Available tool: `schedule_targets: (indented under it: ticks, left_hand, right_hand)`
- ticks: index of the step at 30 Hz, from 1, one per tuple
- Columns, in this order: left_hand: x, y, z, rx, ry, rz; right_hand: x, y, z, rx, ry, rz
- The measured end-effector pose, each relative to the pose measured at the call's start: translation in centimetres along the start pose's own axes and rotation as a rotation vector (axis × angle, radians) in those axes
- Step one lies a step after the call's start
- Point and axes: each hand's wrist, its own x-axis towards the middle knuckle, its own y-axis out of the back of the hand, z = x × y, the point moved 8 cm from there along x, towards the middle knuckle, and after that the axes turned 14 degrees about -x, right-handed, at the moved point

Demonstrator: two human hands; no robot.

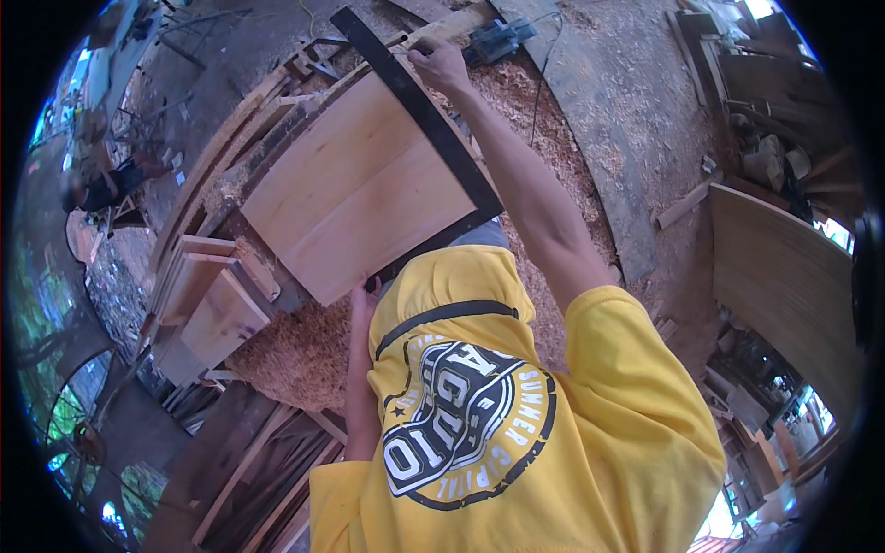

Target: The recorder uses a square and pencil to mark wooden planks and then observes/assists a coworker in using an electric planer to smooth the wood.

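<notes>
A pale wooden panel made of joined boards lies flat on the bench before me. Along its right side and near edge runs a large dark carpenter's square, its corner close to my waist. At the far right end of the panel, beside the long arm of the square, my right hand is closed; a thin tip shows by its fingers, but what it holds is too small to name. My left hand is closed at the panel's near edge, by the end of the square's short arm, with its fingers partly hidden.
A blue-grey power tool with a cord sits beyond my right hand. Cut boards are stacked to the left. Wood shavings cover the ground. A big sheet leans at the right. Another person is at the far left.
</notes>
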Motion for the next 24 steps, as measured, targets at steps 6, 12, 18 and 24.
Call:
schedule_targets:
  ticks: [6,12,18,24]
  left_hand:
    - [-1.2,-1.2,0.0,0.014,0.023,0.032]
    - [-0.6,-0.8,0.1,0.031,0.018,0.019]
    - [-0.1,-0.4,0.1,0.041,0.037,0.042]
    - [1.0,0.3,0.2,0.057,0.029,0.014]
  right_hand:
    - [-1.2,2.0,-0.4,-0.069,0.078,-0.023]
    - [-3.5,3.6,0.0,-0.087,0.067,-0.105]
    - [-5.5,4.6,1.3,-0.144,0.085,-0.152]
    - [-7.9,5.7,2.2,-0.163,0.091,-0.180]
